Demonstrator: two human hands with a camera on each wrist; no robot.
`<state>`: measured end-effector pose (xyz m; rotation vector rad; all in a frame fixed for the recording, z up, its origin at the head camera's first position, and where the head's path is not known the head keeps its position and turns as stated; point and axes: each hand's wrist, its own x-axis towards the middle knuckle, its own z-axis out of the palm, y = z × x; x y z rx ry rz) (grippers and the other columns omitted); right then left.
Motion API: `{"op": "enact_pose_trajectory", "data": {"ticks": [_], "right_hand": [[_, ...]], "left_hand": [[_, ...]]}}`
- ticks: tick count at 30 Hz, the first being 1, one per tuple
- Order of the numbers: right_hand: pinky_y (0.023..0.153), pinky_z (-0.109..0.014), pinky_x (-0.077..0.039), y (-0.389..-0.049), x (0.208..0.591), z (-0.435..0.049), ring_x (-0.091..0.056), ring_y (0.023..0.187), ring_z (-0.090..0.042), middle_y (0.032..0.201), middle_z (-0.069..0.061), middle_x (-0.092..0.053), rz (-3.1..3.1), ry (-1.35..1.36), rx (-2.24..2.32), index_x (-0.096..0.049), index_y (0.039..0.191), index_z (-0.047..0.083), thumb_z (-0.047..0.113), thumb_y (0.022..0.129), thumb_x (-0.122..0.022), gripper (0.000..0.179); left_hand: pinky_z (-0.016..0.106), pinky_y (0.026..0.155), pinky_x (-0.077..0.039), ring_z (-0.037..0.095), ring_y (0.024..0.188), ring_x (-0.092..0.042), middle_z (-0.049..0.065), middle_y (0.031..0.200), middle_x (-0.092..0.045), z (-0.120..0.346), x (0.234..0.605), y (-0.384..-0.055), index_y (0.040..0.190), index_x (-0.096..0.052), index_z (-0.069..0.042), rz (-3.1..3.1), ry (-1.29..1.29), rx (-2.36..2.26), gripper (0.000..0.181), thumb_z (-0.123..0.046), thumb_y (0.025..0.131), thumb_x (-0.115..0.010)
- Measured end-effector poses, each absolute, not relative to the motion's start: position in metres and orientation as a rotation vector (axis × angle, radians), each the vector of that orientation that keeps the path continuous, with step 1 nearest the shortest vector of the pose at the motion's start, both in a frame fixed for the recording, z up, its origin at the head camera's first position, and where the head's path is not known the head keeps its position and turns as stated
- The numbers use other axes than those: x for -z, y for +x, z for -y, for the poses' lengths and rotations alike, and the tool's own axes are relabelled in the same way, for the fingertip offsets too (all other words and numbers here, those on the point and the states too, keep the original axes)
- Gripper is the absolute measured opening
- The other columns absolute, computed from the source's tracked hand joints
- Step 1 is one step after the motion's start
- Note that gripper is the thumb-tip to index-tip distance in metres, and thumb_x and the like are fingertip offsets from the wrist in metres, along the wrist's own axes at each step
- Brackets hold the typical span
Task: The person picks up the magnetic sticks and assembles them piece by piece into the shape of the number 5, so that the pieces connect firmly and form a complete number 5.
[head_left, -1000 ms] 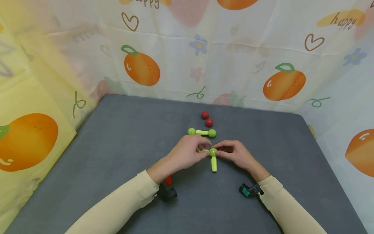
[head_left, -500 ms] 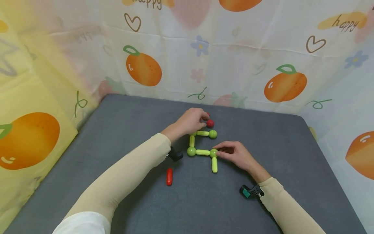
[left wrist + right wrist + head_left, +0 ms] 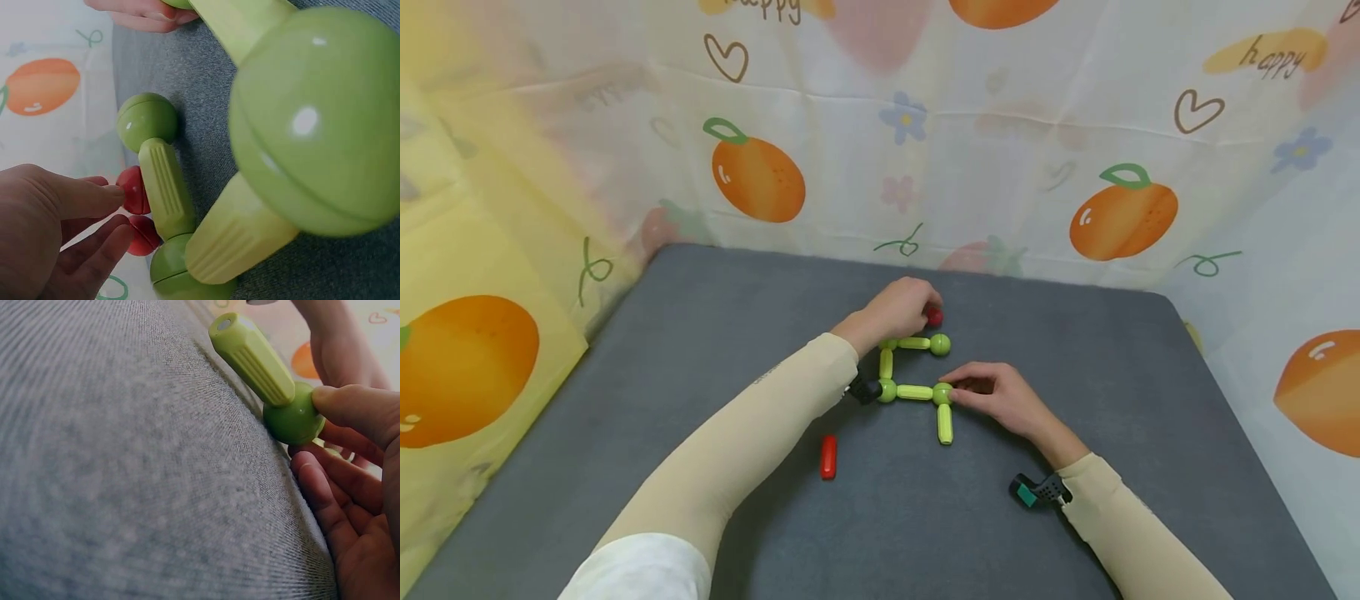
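My left hand (image 3: 901, 308) reaches over two red balls behind a green ball-and-rod figure. In the left wrist view its thumb touches one red ball (image 3: 132, 189), and its curled fingertips are at the other red ball (image 3: 144, 235). My right hand (image 3: 1003, 397) pinches a green ball (image 3: 292, 415) between thumb and fingers. A ribbed light-green rod (image 3: 253, 359) sticks out of that ball towards me. Another rod (image 3: 914, 392) joins it to a green corner ball (image 3: 319, 119). Farther back, a rod (image 3: 165, 187) ends in a green ball (image 3: 940, 344).
A loose red rod (image 3: 828, 457) lies on the grey table (image 3: 700, 375), left of the figure and near the left forearm. Printed cloth (image 3: 850, 142) hangs behind the table. Each wrist wears a black strap with a camera (image 3: 1026, 490).
My left hand has left the green figure and gone up and away from me to the red balls, now covering one in the head view. The right hand stays on its green ball.
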<state>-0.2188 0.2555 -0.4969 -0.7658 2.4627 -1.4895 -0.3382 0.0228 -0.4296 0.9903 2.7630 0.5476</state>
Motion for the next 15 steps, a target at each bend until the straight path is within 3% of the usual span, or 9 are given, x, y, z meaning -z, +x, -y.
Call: {"op": "enact_pose_trajectory", "data": {"ticks": [5, 15], "right_hand": [[0.081, -0.030, -0.058, -0.219, 0.496, -0.255, -0.072, 0.093, -0.020, 0.112, 0.001, -0.078, -2.467, -0.766, 1.478, -0.082, 0.125, 0.014, 0.014, 0.104, -0.077, 0.021], [0.080, -0.030, -0.058, -0.218, 0.494, -0.254, -0.072, 0.093, -0.021, 0.111, 0.001, -0.078, -2.478, -0.757, 1.469, -0.082, 0.124, 0.015, 0.015, 0.104, -0.077, 0.021]], "left_hand": [[0.038, 0.093, -0.056, 0.023, 0.112, -0.067, 0.006, 0.123, -0.074, -0.025, 0.433, -0.338, 0.130, -0.078, -0.012, -2.767, 0.962, -0.526, 0.034, 0.003, 0.103, -0.065], [0.038, 0.090, -0.056, 0.023, 0.106, -0.067, 0.007, 0.122, -0.075, -0.025, 0.441, -0.336, 0.130, -0.078, -0.009, -2.782, 0.905, -0.562, 0.024, -0.012, 0.107, -0.072]]}}
